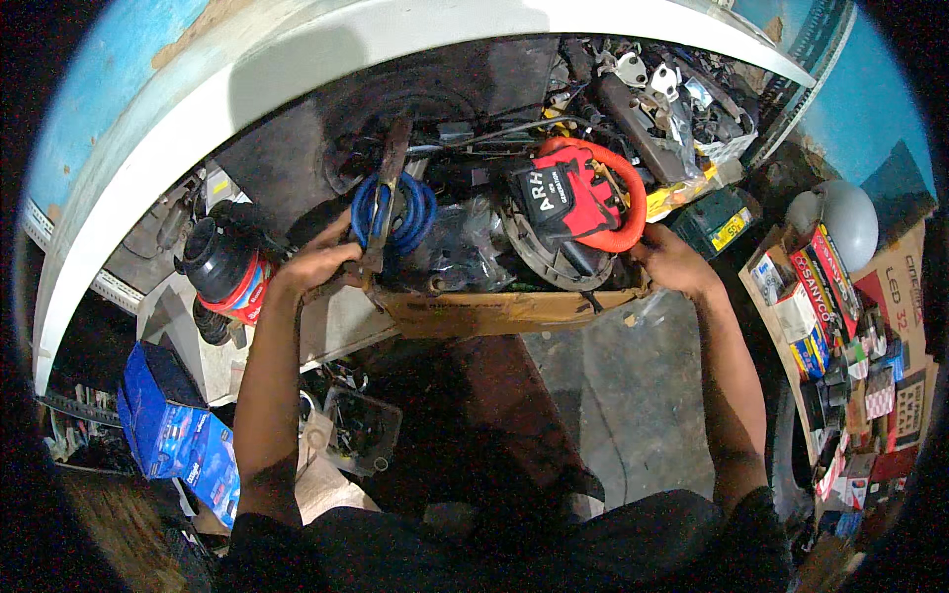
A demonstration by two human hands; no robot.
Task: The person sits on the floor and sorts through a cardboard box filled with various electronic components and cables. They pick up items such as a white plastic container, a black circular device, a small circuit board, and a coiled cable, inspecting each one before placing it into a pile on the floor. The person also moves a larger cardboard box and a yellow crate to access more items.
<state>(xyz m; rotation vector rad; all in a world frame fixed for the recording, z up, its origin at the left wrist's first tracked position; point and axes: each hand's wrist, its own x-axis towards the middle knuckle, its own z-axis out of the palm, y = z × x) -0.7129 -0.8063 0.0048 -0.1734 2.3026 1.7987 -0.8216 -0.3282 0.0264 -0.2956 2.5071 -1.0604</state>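
Observation:
A worn cardboard box [504, 313], heaped with parts, spans the space between my two hands. My left hand [319, 261] grips its left end; the fingers are partly hidden behind it. At the right end, my right hand [678, 263] holds the box near an orange corrugated hose [632, 194]. Inside the box lie a coiled blue hose [422, 215], a rusty metal bar [394, 152] and a clear plastic bag [471, 241]. A red and black fabric item [567, 196] with writing covers part of a round grey part [534, 259].
Behind the box, a white-edged shelf [415, 48] holds a crate of mixed parts [730, 148]. A black container with a red label [248, 289] and a blue carton [159, 408] stand left. Small product boxes [823, 274] and a grey rounded object [849, 222] sit right, beside concrete floor [645, 400].

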